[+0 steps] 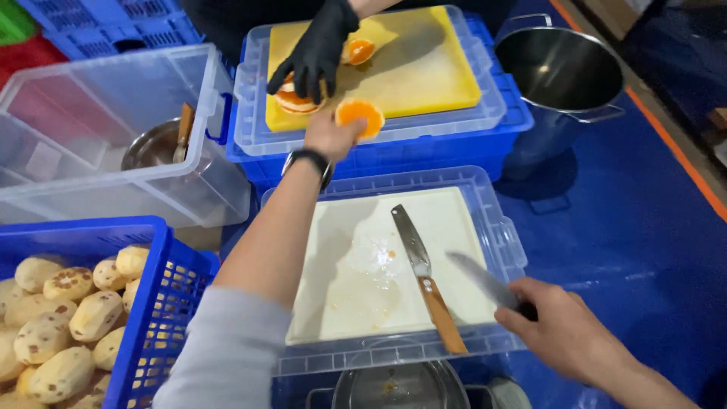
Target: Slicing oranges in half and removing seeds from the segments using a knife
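My left hand (330, 136) reaches forward and holds an orange fruit half (361, 115) over the near edge of the yellow cutting board (424, 68). A watch sits on that wrist. My right hand (556, 326) grips a knife (485, 282) whose blade points left over the white cutting board (363, 303). A second knife with a wooden handle (428, 280) lies on the white board. Another person's black-gloved hand (314, 53) presses on a peeled fruit (295, 102) on the yellow board, with one more orange piece (357, 51) beside it.
A blue basket (151, 303) of peeled fruit stands at the left. A clear bin (113, 129) holds a metal bowl. A steel pot (560, 76) sits at the back right on the blue floor. Another metal pot (401, 386) is at the bottom.
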